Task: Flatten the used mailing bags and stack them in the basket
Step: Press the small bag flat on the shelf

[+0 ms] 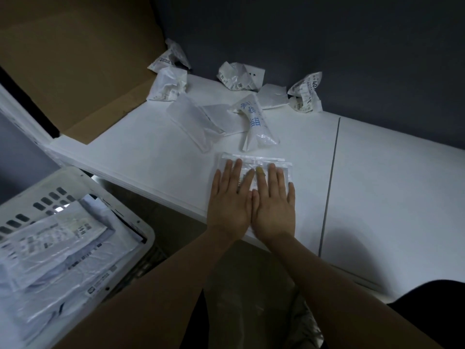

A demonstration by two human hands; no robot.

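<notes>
Head view: both hands lie flat, side by side, on a white bag (254,163) at the near edge of the table (377,172). Left hand (230,200) and right hand (274,205) have straight fingers pressing down, their thumbs touching between them. Farther back on the table lie crumpled bags (240,76) and a few flatter ones (193,122). A basket (141,227) at lower left holds flattened bags (57,248). A cardboard sheet (75,59) leans at upper left.
</notes>
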